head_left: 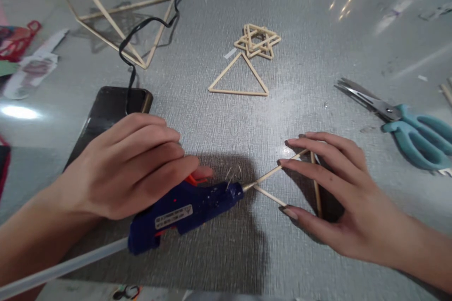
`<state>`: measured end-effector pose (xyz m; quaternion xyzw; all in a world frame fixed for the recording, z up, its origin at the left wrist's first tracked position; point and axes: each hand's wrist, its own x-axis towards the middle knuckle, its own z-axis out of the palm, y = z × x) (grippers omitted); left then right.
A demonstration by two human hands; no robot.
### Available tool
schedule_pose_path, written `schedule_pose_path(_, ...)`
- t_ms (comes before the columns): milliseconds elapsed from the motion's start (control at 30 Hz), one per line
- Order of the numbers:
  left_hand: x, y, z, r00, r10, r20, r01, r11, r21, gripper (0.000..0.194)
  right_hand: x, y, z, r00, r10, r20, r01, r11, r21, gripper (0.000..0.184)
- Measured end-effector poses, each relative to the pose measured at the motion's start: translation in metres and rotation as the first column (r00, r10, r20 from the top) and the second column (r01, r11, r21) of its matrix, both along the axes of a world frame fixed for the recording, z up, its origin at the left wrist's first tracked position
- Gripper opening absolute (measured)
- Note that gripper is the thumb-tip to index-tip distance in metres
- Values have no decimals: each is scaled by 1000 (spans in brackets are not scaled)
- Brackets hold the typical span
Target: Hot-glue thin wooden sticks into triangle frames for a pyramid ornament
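My left hand (130, 169) is wrapped round a dark blue glue gun (183, 209) with an orange trigger, lying low over the grey table. Its nozzle touches the corner where thin wooden sticks (271, 174) meet. My right hand (332, 188) lies flat with fingers stretched out, pressing those sticks to the table; they form a small triangle partly hidden under the fingers. A clear glue stick (60, 268) pokes out of the gun's back end.
A finished stick triangle (239, 77) and a pile of smaller ones (257, 41) lie further back. Teal scissors (406, 127) rest at the right. A black phone (109, 113) with a black cable (148, 23) and a large stick frame (116, 14) sit at the left.
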<state>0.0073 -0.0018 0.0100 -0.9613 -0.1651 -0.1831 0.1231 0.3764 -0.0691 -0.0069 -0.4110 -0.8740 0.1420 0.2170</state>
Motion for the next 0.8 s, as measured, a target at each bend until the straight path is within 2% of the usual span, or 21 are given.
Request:
schedule_pose_path(100,0,0,0,1000,27,3,-27,999,-19,21,0,0,0,1000,4,0,-4,1000,4,51)
schedule_pose_path(200,0,3,-1,999,-38,-7,38,999,5,10,0,0,0,1000,-8,5,8,1000,-11,51)
schedule_pose_path(300,1,6,0,999,-53,-11,53,998,21,2,0,0,0,1000,-10,4,10,1000,-13,52)
schedule_pose_path(667,-2,8,-1,998,-58,-32,59,998,22,13,1,0,1,1000,7,11,-7,1000,3,51)
schedule_pose_path(800,-4,7,0,999,-50,-11,50,999,9,10,1,0,0,1000,3,16,-3,1000,-4,51)
